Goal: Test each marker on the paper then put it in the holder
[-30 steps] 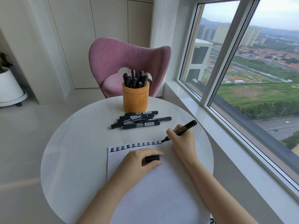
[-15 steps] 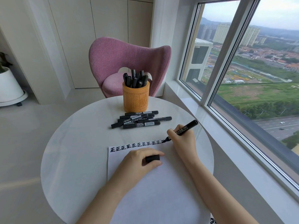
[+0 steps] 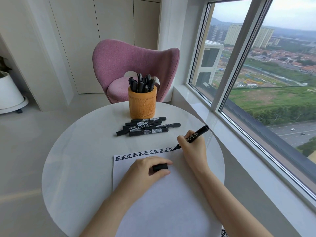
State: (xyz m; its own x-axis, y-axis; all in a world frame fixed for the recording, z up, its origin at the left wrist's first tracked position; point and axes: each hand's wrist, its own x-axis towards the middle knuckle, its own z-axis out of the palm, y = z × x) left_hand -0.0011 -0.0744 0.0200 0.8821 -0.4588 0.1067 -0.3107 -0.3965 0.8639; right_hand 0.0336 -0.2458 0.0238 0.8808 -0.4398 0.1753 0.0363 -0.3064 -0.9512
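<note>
Surface: round white top (image 3: 82, 159), unchanged from a second ago.
Paper: white sheet (image 3: 162, 202) lying on the near half of the surface, where it was before.
Holder: orange carved cup (image 3: 142, 103), upright at the far side of the surface with capped black markers standing in it; unmoved.
Loose markers: small pile (image 3: 147, 127) lying flat just in front of the holder, as before.
Left hand: (image 3: 145, 170) rests on the paper, fingers curled round the cap; same spot.
Right hand: (image 3: 191, 146) pinches the marker; it has edged slightly rightward.
Row of characters: black marks (image 3: 145, 153) along the paper's far edge.
Marker: (image 3: 196, 133) uncapped and tilted, tip on the paper at the row's right end, a touch further right than earlier.
Cap: black (image 3: 159, 166), between left thumb and fingers.
</note>
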